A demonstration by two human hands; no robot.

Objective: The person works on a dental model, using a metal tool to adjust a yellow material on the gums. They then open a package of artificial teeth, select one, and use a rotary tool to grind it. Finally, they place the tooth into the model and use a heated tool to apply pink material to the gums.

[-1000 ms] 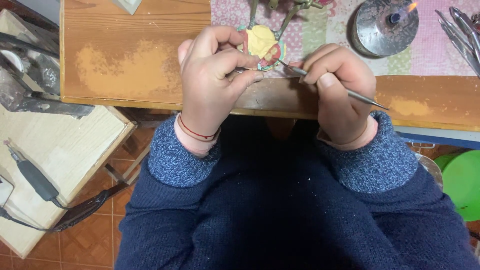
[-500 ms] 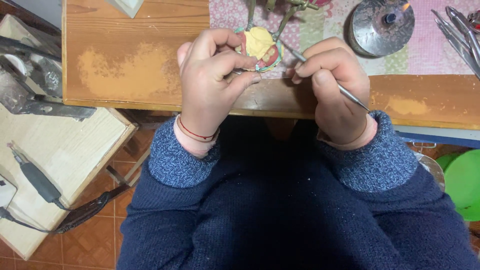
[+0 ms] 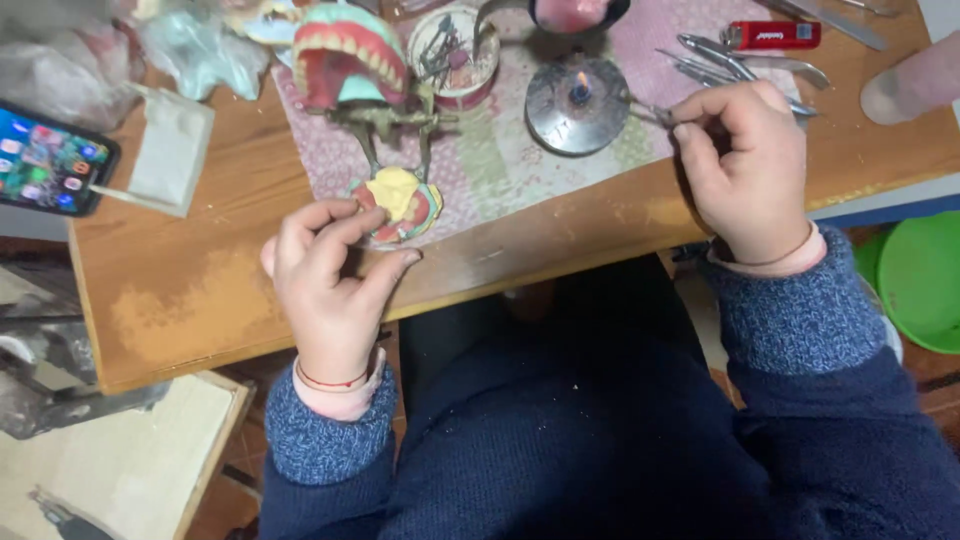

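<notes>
While the left hand [image 3: 335, 285] rests at the near edge of the wooden counter [image 3: 190, 290], its grip pinches a small dental model [image 3: 402, 203] of yellow, red and green, which sits on the patterned cloth [image 3: 500, 160] just beyond the fingertips. Right hand [image 3: 745, 170], well apart to the right, closes its grip around a thin metal tool [image 3: 662, 116] whose tip points toward a lit burner [image 3: 578, 105]. Farther off stands an articulator with dentures [image 3: 350, 65]; far left lies a phone [image 3: 50, 160].
</notes>
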